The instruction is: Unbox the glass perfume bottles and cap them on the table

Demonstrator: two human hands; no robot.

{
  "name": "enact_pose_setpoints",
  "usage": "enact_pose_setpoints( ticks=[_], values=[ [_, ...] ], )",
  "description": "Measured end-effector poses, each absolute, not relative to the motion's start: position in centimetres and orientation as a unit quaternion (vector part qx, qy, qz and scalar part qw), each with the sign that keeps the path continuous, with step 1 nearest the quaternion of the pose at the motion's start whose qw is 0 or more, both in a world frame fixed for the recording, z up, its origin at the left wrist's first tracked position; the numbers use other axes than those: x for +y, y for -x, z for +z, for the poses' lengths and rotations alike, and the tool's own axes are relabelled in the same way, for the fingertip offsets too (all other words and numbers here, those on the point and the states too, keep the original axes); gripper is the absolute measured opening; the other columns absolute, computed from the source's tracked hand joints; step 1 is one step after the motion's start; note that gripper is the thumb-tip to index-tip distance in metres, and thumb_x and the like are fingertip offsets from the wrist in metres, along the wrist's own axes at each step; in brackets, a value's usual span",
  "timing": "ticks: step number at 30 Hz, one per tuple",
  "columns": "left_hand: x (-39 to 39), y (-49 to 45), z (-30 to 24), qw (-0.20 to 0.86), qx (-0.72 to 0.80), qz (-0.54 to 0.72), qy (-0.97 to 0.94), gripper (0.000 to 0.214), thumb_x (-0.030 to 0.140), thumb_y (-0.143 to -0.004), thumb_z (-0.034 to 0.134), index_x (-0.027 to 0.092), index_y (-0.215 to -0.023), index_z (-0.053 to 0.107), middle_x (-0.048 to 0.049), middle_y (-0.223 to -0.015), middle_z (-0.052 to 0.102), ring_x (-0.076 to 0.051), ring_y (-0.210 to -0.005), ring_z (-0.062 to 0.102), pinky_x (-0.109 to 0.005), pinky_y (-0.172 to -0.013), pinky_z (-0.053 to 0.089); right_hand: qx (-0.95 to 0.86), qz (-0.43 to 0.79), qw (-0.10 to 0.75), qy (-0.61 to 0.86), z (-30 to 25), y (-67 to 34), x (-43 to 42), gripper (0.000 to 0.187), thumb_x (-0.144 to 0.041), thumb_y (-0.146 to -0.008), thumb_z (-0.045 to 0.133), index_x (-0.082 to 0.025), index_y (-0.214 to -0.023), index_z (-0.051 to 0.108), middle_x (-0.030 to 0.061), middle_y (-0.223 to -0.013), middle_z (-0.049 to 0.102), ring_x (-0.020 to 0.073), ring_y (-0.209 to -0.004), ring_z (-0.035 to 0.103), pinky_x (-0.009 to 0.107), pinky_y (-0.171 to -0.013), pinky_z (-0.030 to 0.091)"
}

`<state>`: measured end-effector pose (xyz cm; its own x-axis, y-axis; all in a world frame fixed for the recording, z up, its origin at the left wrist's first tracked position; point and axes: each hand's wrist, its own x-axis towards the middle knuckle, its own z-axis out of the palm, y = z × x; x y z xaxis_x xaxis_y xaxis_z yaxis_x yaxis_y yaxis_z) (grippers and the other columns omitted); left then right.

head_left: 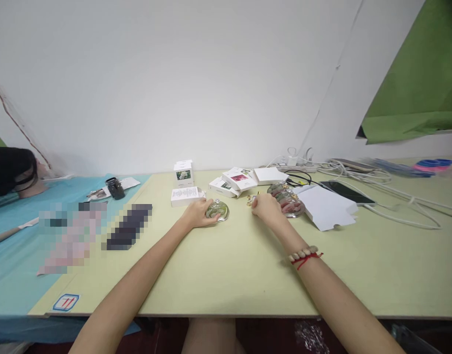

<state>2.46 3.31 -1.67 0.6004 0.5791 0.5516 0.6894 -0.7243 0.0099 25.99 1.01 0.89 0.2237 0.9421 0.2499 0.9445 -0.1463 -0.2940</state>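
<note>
My left hand (200, 213) is closed around the side of a squat, rounded clear bottle (217, 210) with green contents, lying on the table. Over to the right, my right hand (267, 208) is pinched at some small gold-coloured pieces (250, 200), partly covered by its fingers; their kind is too small to make out. Just beyond that hand lie more clear rounded bottles (292, 205) with reddish and dark contents. A white carton (185, 196) with printed text lies behind my left hand, near an upright carton (184, 176) with a flower picture.
More flower-printed cartons (241, 180) are piled against the wall. An opened white box (328, 206), a dark phone-like device (347, 191) and white cables (406, 206) spread out on the right. At left, a dark jar (115, 188) stands on blue cloth (12, 265), near another person's head.
</note>
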Motion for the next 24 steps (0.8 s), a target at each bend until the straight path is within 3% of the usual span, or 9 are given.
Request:
enact_pose_setpoints(
  ticks=[7,14,20,24],
  values=[
    [3.0,-2.4,-1.4,0.103,-0.371,-0.258,0.886,0.035,0.050,-0.075,0.047,0.019,-0.092,0.048,-0.0029,-0.071,0.056,-0.017,-0.066,0.056,-0.025,-0.054,0.038,-0.693,0.092,0.263,0.665,-0.2,-25.2,2.2,0.015,-0.014,-0.063,0.062,-0.016,-0.076,0.069,0.0045,-0.075,0.069,0.0131,-0.069,0.062,0.019,-0.064,0.045],
    [2.8,-2.5,-1.2,0.067,-0.389,-0.265,0.880,0.042,0.054,-0.077,0.044,0.020,-0.102,0.043,0.0006,-0.066,0.056,-0.016,-0.060,0.055,-0.024,-0.053,0.037,-0.691,0.079,0.262,0.669,-0.6,-25.6,2.0,0.009,-0.015,-0.064,0.061,-0.017,-0.069,0.068,0.0044,-0.073,0.068,0.0158,-0.072,0.062,0.024,-0.066,0.044],
    [2.9,-2.5,-1.3,0.074,-0.368,-0.254,0.892,0.047,0.052,-0.081,0.041,0.021,-0.117,0.040,-0.0016,-0.072,0.057,-0.014,-0.059,0.055,-0.022,-0.052,0.038,-0.664,0.015,0.326,0.673,0.4,-24.3,0.9,0.025,-0.034,-0.075,0.055,-0.020,-0.093,0.066,0.0062,-0.088,0.067,0.0192,-0.080,0.059,0.029,-0.069,0.042],
    [3.0,-2.4,-1.4,0.069,-0.326,-0.250,0.909,0.053,0.046,-0.082,0.041,0.018,-0.126,0.034,-0.0021,-0.069,0.055,-0.015,-0.060,0.054,-0.024,-0.056,0.040,-0.740,0.036,0.415,0.529,1.4,-22.1,-0.1,0.035,-0.044,-0.082,0.043,-0.023,-0.103,0.060,0.0047,-0.097,0.064,0.0168,-0.086,0.058,0.029,-0.075,0.042]
  ],
)
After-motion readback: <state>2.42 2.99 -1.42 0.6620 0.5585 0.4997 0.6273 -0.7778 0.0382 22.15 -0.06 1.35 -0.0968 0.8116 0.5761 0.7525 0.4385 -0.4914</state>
